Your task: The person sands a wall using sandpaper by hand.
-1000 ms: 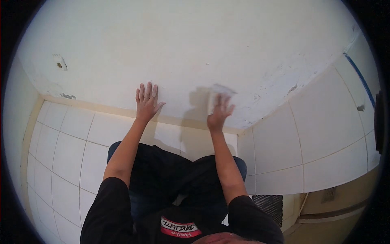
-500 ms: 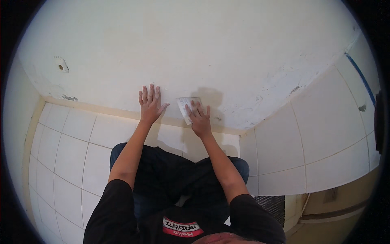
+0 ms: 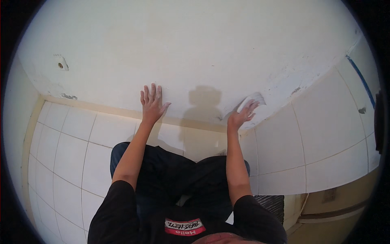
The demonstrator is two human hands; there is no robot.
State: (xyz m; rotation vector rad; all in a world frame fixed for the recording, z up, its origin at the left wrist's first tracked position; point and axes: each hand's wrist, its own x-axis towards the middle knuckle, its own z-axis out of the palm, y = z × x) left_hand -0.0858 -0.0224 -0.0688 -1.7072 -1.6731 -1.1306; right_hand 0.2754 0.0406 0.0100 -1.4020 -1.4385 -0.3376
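My left hand (image 3: 152,105) lies flat against the low part of the white wall (image 3: 195,49), fingers stretched and thumb out, whitish dust on the fingertips. It holds nothing. Farther right, my right hand (image 3: 240,117) presses a pale sheet of sandpaper (image 3: 257,97) to the wall near the corner. Its fingers lie over the sheet, which is blurred by motion and partly covered by them. Around the sheet the wall is patchy and rough, with a chipped spot (image 3: 295,90) to its right.
A socket opening (image 3: 61,64) sits in the wall at left, above a flaked grey patch (image 3: 69,97). White floor tiles (image 3: 67,152) lie left of my bent legs. A tiled surface (image 3: 280,154) spans the right, with a blue strip (image 3: 361,79) beyond. A dark ribbed piece (image 3: 272,207) is at lower right.
My right hand has swept the sandpaper to the right along the wall, from near my left hand toward the corner. My left hand stays nearly in place.
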